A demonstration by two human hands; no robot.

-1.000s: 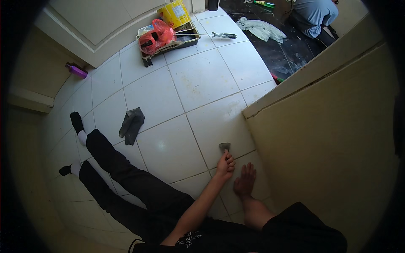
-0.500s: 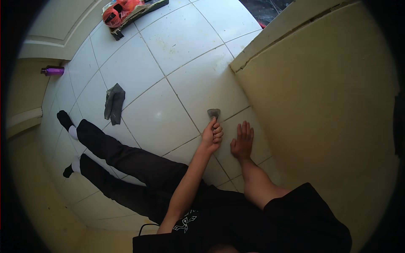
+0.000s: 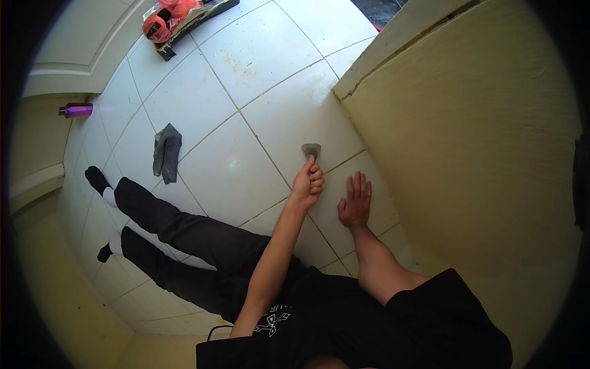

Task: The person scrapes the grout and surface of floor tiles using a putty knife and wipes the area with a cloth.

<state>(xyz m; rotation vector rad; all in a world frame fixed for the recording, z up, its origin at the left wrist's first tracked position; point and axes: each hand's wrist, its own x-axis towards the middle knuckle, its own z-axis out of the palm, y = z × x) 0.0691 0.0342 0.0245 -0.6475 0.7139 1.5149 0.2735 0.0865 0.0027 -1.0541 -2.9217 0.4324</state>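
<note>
My left hand (image 3: 308,182) is closed around the handle of a scraper (image 3: 311,149). Its flared grey blade points away from me, at or just above the white tiled floor (image 3: 270,80); whether it touches I cannot tell. Most of the handle is hidden inside my fist. To the right, my right hand (image 3: 354,202) lies flat on a tile, palm down with its fingers stretched out. It holds nothing. A crumpled dark grey cloth (image 3: 166,154) rests on the floor to the left, well away from both hands.
Close on the right rises a yellowish wall (image 3: 455,135). My legs (image 3: 190,237) stretch out to the left. A purple bottle (image 3: 78,110) lies near the white door (image 3: 80,43). At the far side, a red plastic bag (image 3: 163,24) sits on a dark-edged tray (image 3: 203,23).
My left hand has slid a little farther away from me with the scraper. My right hand stays flat in about the same spot. The whole view has shifted slightly.
</note>
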